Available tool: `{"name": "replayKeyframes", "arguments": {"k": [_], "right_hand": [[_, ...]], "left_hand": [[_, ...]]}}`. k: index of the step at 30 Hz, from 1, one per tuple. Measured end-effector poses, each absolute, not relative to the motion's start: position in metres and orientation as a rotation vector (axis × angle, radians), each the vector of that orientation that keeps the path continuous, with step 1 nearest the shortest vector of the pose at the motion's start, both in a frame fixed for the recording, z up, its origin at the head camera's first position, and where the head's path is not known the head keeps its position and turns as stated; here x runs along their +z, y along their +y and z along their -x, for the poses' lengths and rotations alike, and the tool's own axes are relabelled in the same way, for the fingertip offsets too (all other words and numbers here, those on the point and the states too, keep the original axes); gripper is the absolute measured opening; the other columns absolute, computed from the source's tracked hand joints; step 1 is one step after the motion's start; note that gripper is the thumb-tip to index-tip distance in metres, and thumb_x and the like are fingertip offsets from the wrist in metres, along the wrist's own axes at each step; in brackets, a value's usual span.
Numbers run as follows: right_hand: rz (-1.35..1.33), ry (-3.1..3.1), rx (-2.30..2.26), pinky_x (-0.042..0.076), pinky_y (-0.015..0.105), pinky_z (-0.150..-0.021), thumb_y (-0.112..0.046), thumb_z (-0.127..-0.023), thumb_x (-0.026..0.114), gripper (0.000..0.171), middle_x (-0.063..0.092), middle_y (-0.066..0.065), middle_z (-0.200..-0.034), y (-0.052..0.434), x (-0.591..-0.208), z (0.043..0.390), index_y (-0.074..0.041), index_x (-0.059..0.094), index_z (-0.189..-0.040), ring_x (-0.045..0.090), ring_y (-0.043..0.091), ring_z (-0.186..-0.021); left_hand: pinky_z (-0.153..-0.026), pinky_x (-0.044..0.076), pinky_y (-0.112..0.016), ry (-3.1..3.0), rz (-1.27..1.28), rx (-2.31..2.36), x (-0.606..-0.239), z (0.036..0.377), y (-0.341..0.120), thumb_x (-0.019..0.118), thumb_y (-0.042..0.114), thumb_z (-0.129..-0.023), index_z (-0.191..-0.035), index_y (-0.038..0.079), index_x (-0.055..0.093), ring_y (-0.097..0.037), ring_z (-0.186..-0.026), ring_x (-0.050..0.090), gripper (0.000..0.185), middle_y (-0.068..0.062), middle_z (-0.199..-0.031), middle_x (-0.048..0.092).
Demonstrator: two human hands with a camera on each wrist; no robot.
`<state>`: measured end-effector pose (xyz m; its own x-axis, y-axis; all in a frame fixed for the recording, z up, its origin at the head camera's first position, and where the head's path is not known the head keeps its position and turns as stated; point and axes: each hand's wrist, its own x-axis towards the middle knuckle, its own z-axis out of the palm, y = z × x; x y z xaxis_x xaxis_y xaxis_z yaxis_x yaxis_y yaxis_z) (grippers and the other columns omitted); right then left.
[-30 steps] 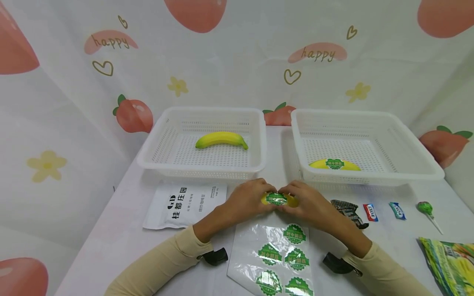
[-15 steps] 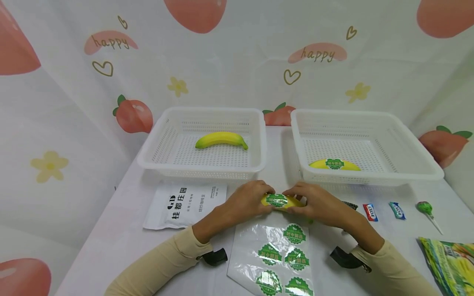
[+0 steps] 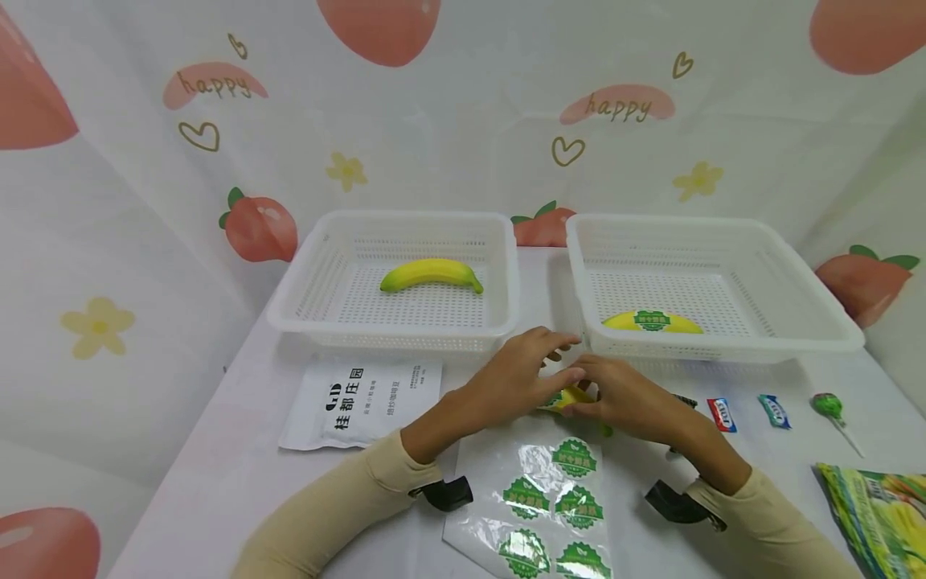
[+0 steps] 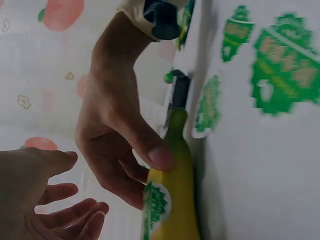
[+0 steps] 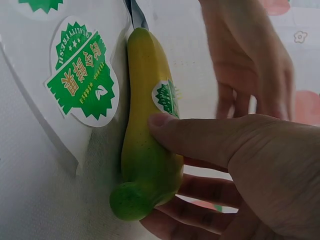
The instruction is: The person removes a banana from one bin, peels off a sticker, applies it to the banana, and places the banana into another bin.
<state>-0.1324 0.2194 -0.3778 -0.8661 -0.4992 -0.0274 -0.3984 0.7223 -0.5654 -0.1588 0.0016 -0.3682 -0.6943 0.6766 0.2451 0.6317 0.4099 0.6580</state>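
Note:
My right hand (image 3: pixel 625 402) grips a yellow banana (image 5: pixel 142 110) near its green stem end, thumb on one side and fingers round the other. A green-and-white round sticker (image 4: pixel 158 202) sits on the banana's side. My left hand (image 3: pixel 517 374) is off the fruit, its fingers extended and spread just above and beside it; in the head view it covers much of the banana. Below both hands lies a clear sheet of green stickers (image 3: pixel 577 507). A second banana (image 3: pixel 432 273) lies in the left basket, and a stickered banana (image 3: pixel 683 324) is in the right basket.
Two white perforated baskets, the left basket (image 3: pixel 394 330) and the right basket (image 3: pixel 731 351), stand at the back. A white pouch (image 3: pixel 391 402) lies left. To the right are a red candy (image 3: pixel 722 415), a blue candy (image 3: pixel 775 411), a lollipop (image 3: pixel 828 405) and a yellow-green bag (image 3: pixel 878 515).
Earlier both hands held the banana. The right hand shifted slightly right along it, towards the stem end. The left hand has since let go and moved up and right, fingers spread.

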Motion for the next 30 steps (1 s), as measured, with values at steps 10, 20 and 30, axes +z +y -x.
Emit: {"name": "replayKeyframes", "arguments": {"k": [10,20,30], "right_hand": [[0.753,2.727,-0.862,0.059,0.038,-0.086,-0.024,-0.090,0.087,0.045,0.072,0.001,-0.114,0.219,-0.379,0.133,-0.007,0.067,-0.127,0.069,0.015,-0.100],[0.823,2.739,-0.767,0.057,0.040,-0.088,-0.025,-0.091,0.086,0.040,0.073,-0.005,-0.114,0.224,-0.371,0.133,-0.010,0.073,-0.125,0.064,0.010,-0.097],[0.745,2.780,-0.713,0.053,0.029,-0.076,-0.027,-0.088,0.088,0.041,0.074,-0.006,-0.117,0.266,-0.319,0.116,-0.013,0.076,-0.125,0.061,0.009,-0.096]], "left_hand": [[-0.082,0.056,-0.018,2.488,-1.014,1.350,-0.362,0.181,0.035,0.066,0.034,-0.106,-0.156,0.015,0.053,-0.014,-0.113,0.071,0.055,-0.009,-0.138,0.064],[-0.086,0.057,-0.020,2.485,-0.934,1.468,-0.365,0.189,0.045,0.069,0.029,-0.105,-0.147,0.014,0.062,-0.015,-0.109,0.074,0.045,-0.006,-0.127,0.068],[-0.084,0.057,-0.018,2.469,-0.938,1.485,-0.367,0.191,0.047,0.071,0.027,-0.104,-0.146,0.013,0.062,-0.017,-0.106,0.075,0.046,-0.008,-0.126,0.068]]}}
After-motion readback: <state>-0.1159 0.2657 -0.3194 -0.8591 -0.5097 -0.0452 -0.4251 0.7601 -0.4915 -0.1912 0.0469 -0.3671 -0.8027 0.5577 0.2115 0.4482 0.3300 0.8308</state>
